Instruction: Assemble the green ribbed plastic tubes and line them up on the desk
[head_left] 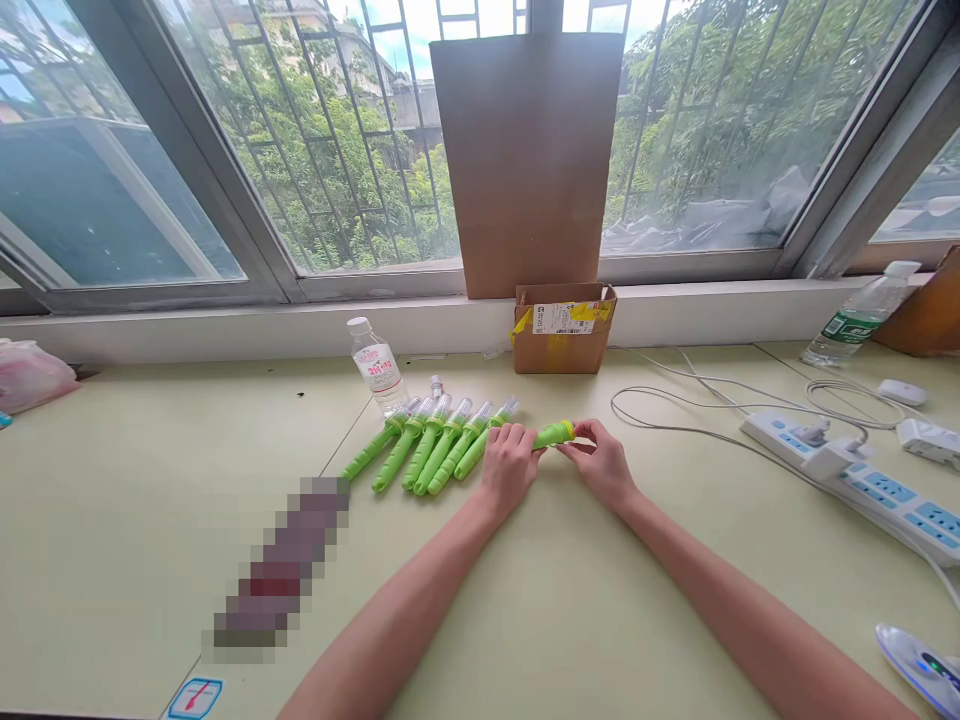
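Note:
My left hand point(510, 465) is closed around the body of a green plastic tube point(553, 435), which lies nearly level just above the table. At the tube's right end, by a yellow-green ring, the fingers of my right hand point(601, 466) pinch it; the very tip is partly covered by them. To the left of my hands, several like green tubes with clear tips point(431, 448) lie side by side in a slanting row. The nearest of these passes close behind my left hand.
A water bottle point(376, 368) and a tiny capped vial point(436, 386) stand behind the row. Further back is a small cardboard box point(559, 345) before an upright cardboard sheet point(529, 160). On the right lie a power strip point(862, 485), cables and another bottle point(859, 318). A pixelated patch point(281, 565) hides something front left.

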